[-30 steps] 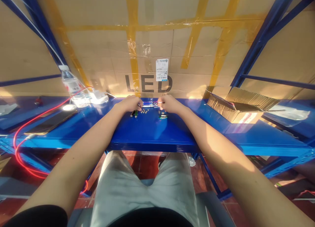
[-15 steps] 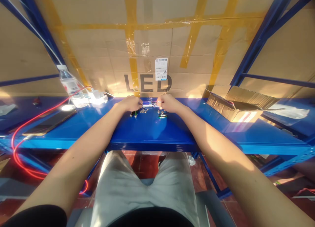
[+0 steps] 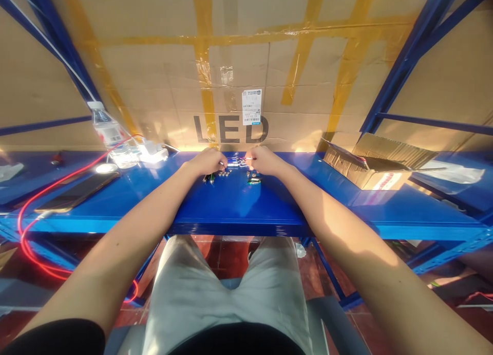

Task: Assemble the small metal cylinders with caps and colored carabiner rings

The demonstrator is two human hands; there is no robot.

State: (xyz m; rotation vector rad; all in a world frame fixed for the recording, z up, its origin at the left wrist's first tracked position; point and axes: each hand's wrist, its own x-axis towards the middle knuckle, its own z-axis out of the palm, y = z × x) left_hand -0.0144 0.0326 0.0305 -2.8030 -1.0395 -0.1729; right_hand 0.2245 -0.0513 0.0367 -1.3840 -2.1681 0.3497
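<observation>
Both my hands rest far out on the blue metal shelf [image 3: 239,206], close together. My left hand [image 3: 206,162] is closed, pinching one end of a thin blue pen-like tube [image 3: 233,162]. My right hand [image 3: 264,161] is closed too, its fingertips pinched on the tube's other end. Several small metal parts [image 3: 225,173] lie scattered just in front of my left hand, and a small greenish piece [image 3: 254,180] lies in front of my right hand. What exactly the fingertips hold is too small to see clearly.
A large taped cardboard box marked LED [image 3: 231,129] stands behind the hands. At left are a water bottle [image 3: 106,129], a white charger [image 3: 154,152], a phone [image 3: 79,190] and a red cable [image 3: 46,195]. An open carton [image 3: 377,167] sits at right. Blue rack posts flank both sides.
The hands stay pinched on the blue tube in nearly the same place. The view has drifted slightly.
</observation>
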